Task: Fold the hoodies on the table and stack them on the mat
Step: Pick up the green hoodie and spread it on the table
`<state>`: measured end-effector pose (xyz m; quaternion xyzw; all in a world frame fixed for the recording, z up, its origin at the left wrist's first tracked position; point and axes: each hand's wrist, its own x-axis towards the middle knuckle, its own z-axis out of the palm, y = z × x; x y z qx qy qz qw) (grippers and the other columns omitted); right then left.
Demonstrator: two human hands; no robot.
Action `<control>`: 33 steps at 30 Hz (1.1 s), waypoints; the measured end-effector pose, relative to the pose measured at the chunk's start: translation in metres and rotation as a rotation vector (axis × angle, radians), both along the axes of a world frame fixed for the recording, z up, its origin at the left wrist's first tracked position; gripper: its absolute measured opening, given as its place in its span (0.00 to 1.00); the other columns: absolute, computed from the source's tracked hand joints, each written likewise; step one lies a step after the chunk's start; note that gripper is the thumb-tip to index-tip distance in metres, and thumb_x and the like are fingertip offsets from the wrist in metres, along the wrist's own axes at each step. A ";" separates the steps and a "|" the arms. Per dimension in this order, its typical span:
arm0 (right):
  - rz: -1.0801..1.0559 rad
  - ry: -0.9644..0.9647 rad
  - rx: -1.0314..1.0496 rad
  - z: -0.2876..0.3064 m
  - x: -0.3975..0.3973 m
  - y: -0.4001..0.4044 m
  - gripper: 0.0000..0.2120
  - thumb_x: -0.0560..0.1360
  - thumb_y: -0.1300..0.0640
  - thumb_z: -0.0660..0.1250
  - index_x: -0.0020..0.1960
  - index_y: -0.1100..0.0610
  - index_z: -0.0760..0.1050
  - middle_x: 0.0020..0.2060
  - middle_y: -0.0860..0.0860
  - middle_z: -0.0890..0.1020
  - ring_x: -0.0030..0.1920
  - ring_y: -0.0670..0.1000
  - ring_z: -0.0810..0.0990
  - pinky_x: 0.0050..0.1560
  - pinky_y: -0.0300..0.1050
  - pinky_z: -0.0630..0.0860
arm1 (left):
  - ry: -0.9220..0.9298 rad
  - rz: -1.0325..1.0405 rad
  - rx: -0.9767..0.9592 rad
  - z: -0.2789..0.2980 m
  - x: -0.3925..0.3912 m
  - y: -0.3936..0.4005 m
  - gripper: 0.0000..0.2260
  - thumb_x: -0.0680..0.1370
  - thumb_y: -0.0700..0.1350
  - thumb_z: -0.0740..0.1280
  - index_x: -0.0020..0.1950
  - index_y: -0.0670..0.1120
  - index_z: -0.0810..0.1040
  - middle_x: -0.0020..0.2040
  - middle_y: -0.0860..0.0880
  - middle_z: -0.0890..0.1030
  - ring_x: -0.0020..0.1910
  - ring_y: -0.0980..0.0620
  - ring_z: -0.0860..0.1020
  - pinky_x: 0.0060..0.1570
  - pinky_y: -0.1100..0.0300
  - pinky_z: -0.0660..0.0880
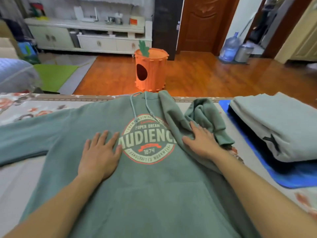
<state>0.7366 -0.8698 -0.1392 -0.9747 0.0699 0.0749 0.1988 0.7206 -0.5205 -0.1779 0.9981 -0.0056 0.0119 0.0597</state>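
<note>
The bench (20, 172), covered with a pale floral cloth, was largely taken up by a sage-green fleece hoodie with a round printed badge (106, 194), laid face up at the centre. Its right sleeve had been folded across toward the chest, while the left sleeve was seen spread toward 9 o'clock, so folding was judged barely begun. At 3 o'clock, a blue foam mat (298, 176) was occupied by two folded hoodies, grey over black (281, 124). The left hand (100, 155) was pressed flat, fingers straight; the right hand (201, 141) was laid open on the folded sleeve.
</note>
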 end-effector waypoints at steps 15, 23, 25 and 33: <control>-0.234 -0.612 -0.485 0.139 0.045 -0.069 0.12 0.73 0.60 0.64 0.57 0.57 0.74 0.52 0.60 0.72 0.54 0.63 0.73 0.52 0.55 0.71 | -0.046 0.008 -0.001 0.001 0.000 0.000 0.27 0.83 0.63 0.47 0.82 0.60 0.56 0.82 0.50 0.59 0.81 0.47 0.54 0.78 0.46 0.51; -0.448 -0.326 -1.048 0.167 0.006 -0.151 0.18 0.76 0.57 0.58 0.63 0.57 0.77 0.64 0.62 0.69 0.65 0.63 0.65 0.66 0.57 0.63 | -0.028 0.000 -0.012 0.000 0.000 0.002 0.27 0.82 0.62 0.45 0.82 0.60 0.55 0.82 0.50 0.57 0.81 0.46 0.53 0.78 0.46 0.51; -0.618 0.184 -0.795 0.140 -0.016 -0.191 0.30 0.76 0.49 0.59 0.77 0.52 0.62 0.76 0.59 0.58 0.75 0.65 0.55 0.75 0.59 0.55 | -0.030 -0.002 -0.004 -0.001 0.000 0.002 0.27 0.82 0.63 0.45 0.82 0.60 0.54 0.82 0.50 0.57 0.81 0.47 0.52 0.78 0.46 0.51; -0.680 -0.182 -0.432 0.097 -0.039 -0.207 0.23 0.79 0.57 0.57 0.73 0.58 0.62 0.71 0.63 0.62 0.69 0.68 0.63 0.66 0.63 0.65 | -0.021 0.013 0.003 0.001 -0.001 0.002 0.28 0.82 0.63 0.45 0.82 0.60 0.54 0.82 0.50 0.58 0.81 0.47 0.53 0.78 0.45 0.53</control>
